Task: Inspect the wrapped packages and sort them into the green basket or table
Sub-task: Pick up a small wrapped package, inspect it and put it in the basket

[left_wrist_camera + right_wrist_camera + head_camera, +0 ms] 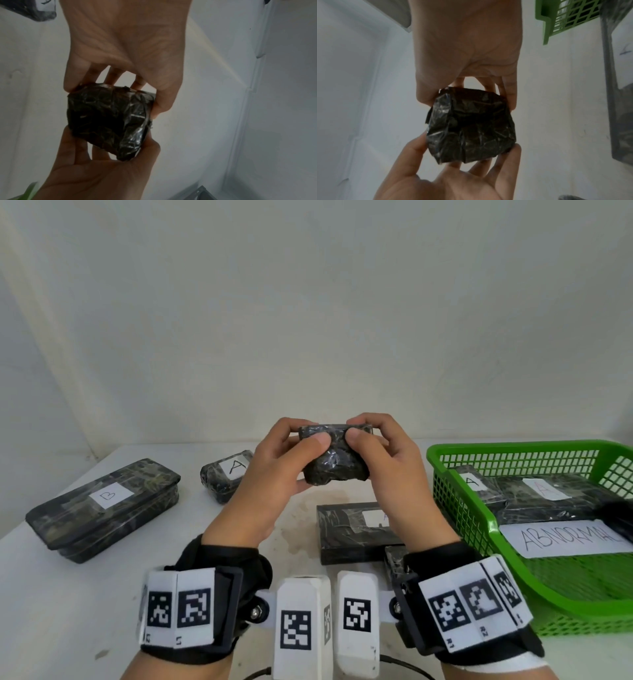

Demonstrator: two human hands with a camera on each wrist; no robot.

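I hold a small package [337, 460] wrapped in crinkled black plastic up above the table [102, 604], between both hands. No label shows on it. My left hand [305, 436] grips its left side, thumb on the near face and fingers behind. My right hand [363, 428] grips the right side the same way. In the left wrist view the package [109, 119] sits between the left hand [120, 54] above and the right hand [102, 175] below. The right wrist view shows the package [471, 125] under the right hand [467, 54]. The green basket [513, 445] stands at the right.
On the table lie a long package marked B [102, 508], a small one marked A [224, 477], a flat labelled one [356, 532] and another partly hidden by my right wrist [394, 563]. The basket holds two packages marked A [548, 501] and an ABNORMAL paper [568, 537].
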